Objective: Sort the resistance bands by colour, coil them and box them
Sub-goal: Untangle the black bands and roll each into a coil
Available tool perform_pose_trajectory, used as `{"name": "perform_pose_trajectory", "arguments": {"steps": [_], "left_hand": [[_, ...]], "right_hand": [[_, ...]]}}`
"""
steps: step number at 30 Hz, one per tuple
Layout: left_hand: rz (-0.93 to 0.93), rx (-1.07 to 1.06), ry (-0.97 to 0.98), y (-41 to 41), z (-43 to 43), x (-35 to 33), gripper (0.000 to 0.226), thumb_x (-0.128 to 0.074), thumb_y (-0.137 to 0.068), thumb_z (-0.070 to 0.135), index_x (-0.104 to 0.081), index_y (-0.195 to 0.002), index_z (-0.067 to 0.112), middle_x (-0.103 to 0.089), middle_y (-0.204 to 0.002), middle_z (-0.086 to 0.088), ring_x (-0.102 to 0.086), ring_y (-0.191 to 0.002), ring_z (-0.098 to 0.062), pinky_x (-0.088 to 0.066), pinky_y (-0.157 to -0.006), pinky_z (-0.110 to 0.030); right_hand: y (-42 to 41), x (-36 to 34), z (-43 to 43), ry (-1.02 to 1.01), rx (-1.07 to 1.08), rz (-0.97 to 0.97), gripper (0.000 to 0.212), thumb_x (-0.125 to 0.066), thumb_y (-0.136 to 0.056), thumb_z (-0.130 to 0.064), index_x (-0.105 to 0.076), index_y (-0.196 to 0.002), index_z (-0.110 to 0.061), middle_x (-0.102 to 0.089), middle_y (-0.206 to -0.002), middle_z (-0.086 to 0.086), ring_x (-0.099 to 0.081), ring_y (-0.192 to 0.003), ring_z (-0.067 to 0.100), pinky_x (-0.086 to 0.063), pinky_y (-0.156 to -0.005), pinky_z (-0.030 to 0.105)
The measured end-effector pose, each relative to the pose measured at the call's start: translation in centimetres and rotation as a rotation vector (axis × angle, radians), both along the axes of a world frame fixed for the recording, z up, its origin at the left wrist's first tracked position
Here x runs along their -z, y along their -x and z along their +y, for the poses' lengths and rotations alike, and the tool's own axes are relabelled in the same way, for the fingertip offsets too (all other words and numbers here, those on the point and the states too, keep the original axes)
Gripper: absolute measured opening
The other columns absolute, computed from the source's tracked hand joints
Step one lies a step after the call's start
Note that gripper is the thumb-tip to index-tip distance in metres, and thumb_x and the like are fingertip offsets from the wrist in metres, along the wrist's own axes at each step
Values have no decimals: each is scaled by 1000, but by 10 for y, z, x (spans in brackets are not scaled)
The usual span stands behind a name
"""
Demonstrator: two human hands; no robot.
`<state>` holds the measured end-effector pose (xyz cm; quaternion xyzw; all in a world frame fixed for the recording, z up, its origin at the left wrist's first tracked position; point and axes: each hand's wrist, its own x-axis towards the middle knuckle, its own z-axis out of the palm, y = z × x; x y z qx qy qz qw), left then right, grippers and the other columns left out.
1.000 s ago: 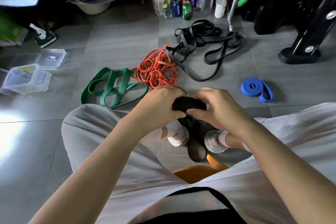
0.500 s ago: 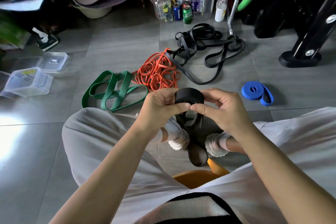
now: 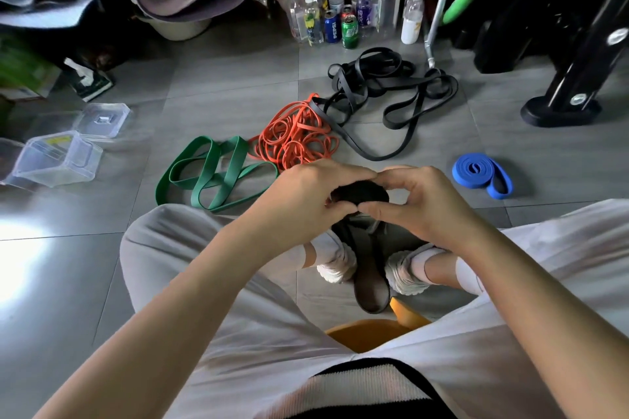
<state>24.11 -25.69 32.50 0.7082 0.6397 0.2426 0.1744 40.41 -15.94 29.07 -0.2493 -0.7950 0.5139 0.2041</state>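
- Clear boxes (image 3: 58,160), far left on the floor (image 3: 238,85). Change: none. Count: one open tub, one shallow clear piece (image 3: 102,119) just behind it, and part of a third at the frame edge. No band lay in any of them, so boxing had not begun.
- Green bands (image 3: 227,168), loose and overlapped. Change: none. Count: apparently two, though the overlap left this uncertain. Uncoiled.
- Orange bands (image 3: 296,141), a thin tangled heap touching the green bands. Change: none. Count: many, too knotted to number.
- Left hand (image 3: 306,194), fingers curled over the top of the black band (image 3: 362,192). Change: half a second ago it held the roll up with its round face showing; it had since closed down over it.
- Black band, one, held between both hands above the shoes. Change: the roll was tipped forward and mostly covered, which reads as another turn being wound on. A loose tail hung down between the feet, so this coil was judged unfinished.
- Black heap (image 3: 345,76), beyond the orange bands. Change: none. Count: several, not separable.
- Right hand (image 3: 422,204), thumb and fingers pinching the right side of the roll.
- Blue band (image 3: 476,171), one, coiled, lying well apart at right, unboxed.
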Motion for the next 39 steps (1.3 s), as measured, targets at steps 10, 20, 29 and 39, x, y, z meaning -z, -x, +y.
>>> {"name": "perform_pose_trajectory", "arguments": {"steps": [10,20,29,39], "left_hand": [[-874,-391,-139,-15,-7,12,42,-79,-69,12,-71,-104,33,-72,-97,10,-67,-97,-14,-55,-88,-34],[-525,-383,-65,-8,1,12,42,-73,-76,3,-59,-104,30,-62,-97,18,-60,-93,-1,-55,-83,-36],[-17,-15,-58,31,42,-8,45,-68,-80,26,-61,-124,17,-65,-102,-3,-59,-92,-11,-49,-82,-30],[120,-206,111,41,76,20,42,-72,-78,19,-61,-119,24,-69,-102,8,-64,-93,-18,-49,-80,-34]], "right_hand": [[-5,6,-3,323,50,221,25,-79,-67,-25,-72,-86,-38,-74,-86,-8,-68,-82,9,-55,-83,28],[2,-1,13,244,25,103,27,-75,-67,-20,-66,-91,-31,-73,-84,-9,-68,-80,7,-54,-80,22],[26,-30,69,-25,-149,-169,32,-80,-71,-11,-63,-77,-38,-62,-62,-21,-56,-61,-7,-43,-62,11],[59,0,85,-242,-84,-346,27,-75,-75,-19,-70,-101,-14,-70,-85,2,-64,-82,18,-43,-66,28]]}}
